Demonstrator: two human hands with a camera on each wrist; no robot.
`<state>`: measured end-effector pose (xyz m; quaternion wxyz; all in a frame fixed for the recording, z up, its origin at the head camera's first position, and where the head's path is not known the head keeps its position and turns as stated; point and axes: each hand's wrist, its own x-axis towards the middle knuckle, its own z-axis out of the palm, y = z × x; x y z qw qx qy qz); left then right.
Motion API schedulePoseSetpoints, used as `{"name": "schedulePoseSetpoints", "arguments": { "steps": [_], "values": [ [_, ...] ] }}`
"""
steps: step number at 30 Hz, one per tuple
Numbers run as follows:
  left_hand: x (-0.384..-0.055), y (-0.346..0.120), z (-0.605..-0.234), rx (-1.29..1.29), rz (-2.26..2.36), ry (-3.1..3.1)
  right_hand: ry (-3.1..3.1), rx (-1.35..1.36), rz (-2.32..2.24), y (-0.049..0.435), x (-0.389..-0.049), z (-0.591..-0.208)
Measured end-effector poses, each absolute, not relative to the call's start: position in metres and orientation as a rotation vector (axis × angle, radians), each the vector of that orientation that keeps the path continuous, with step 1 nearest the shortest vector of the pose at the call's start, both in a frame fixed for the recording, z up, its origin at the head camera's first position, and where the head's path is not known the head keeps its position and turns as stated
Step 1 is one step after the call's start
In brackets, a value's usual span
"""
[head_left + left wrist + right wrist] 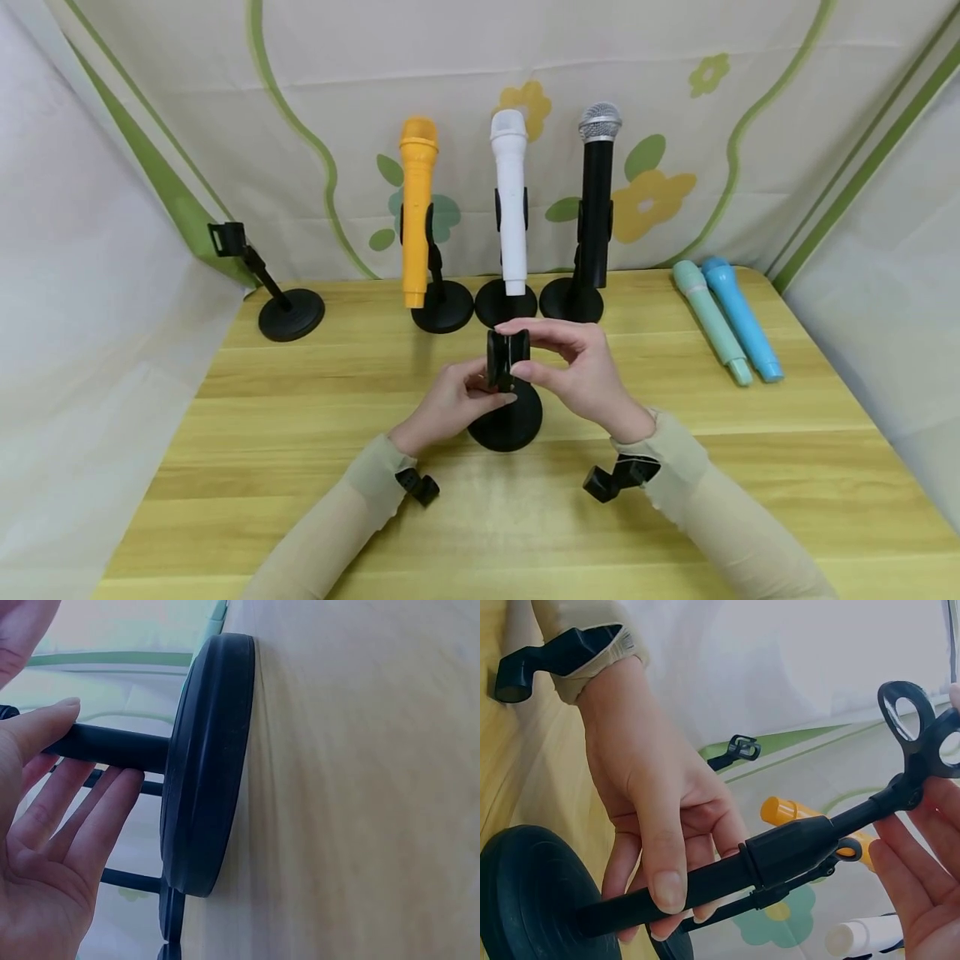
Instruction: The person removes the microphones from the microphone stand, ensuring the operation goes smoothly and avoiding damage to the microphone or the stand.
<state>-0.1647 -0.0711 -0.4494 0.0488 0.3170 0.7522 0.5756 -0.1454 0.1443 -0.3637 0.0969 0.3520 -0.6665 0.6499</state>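
A black desktop microphone stand [507, 429] is in front of me, its round base at the tabletop. My left hand [450, 406] grips its pole, thumb on one side and fingers on the other; the left wrist view shows the pole [120, 748] between them above the thick base [210, 765]. With thumb and fingers, my right hand [588, 371] holds the U-shaped clip at the top of the stand. In the right wrist view the clip [909, 720] shows oval cut-outs, and the pole's thicker collar [791, 851] sits between the two hands.
Behind stand three more stands carrying an orange microphone [417, 217], a white microphone [512, 208] and a black microphone [597, 200]. A stand with a bare clip [291, 315] is at the back left. Mint [708, 317] and blue microphones [742, 317] lie at the right.
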Motion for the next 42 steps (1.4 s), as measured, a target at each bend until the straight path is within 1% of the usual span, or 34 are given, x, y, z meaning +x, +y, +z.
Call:
{"name": "schedulePoseSetpoints", "arguments": {
  "steps": [42],
  "values": [
    [-0.1632,-0.0720,-0.4471,0.989,1.761,2.287,-1.933,1.066,1.769,0.1423,-0.1477,-0.3711]
  ]
}}
